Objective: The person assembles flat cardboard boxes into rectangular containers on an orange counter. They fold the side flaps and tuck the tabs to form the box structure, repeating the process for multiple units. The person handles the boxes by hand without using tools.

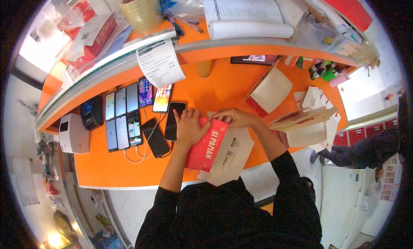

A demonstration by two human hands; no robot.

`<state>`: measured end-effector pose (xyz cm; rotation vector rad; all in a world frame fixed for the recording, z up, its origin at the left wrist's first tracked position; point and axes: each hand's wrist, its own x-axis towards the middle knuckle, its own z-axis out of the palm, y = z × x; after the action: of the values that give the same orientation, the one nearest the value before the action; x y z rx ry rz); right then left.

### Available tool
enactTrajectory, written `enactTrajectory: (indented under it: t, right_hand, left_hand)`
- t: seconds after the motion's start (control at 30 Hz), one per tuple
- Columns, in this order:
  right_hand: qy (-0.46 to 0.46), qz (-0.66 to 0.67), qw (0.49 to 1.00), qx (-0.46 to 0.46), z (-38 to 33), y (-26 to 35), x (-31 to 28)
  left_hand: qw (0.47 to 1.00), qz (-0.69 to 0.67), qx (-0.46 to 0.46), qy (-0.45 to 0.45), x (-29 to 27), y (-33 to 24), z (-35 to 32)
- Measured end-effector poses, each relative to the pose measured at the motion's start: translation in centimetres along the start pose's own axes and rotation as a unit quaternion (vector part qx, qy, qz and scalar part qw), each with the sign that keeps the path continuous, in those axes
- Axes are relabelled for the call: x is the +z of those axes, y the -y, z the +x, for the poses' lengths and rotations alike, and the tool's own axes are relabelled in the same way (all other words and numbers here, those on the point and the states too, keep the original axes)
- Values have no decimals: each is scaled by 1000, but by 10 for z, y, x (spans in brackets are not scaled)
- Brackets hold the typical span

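A red-and-white carton (pixel 198 153) sits under two hands at the orange table's (pixel 101 170) near edge.
The left hand (pixel 189 126) spreads open over its far-left side; the right hand (pixel 235 118) bends its fingers at the far edge, though whether they pinch cannot be told, and the carton extends from there toward the person. Apparently thin card, it should be light, fairly stiff yet easily creased, perhaps slick where printed; its folded edges seem the best hold.

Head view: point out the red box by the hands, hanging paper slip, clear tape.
Red box (pixel 204 151): head view, middle of its red panel.
Paper slip (pixel 159 65): head view, its printed face.
Clear tape (pixel 143 17): head view, its curved outer side.
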<state>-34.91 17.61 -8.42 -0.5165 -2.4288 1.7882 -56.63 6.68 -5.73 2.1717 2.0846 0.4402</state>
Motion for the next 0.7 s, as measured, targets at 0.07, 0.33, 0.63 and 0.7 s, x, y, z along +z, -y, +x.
enactTrajectory:
  t: [0.07, 0.33, 0.63, 0.7]
  right_hand:
    - [-16, -8, 999, -29, 1, 1, 0]
    - [-10, 8, 997, -79, 1, -11, 6]
    - [-44, -59, 995, -61, -3, -14, 18]
    - [-45, -52, 996, -62, -6, -10, 17]
  left_hand:
    - [1000, -2, -2, 7, -3, -2, 0]
    - [1000, -12, -10, 18, 0, -1, 4]
    - [1000, 4, 5, -5, 7, 1, 4]
    - [1000, 2, 0, 4, 6, 1, 4]
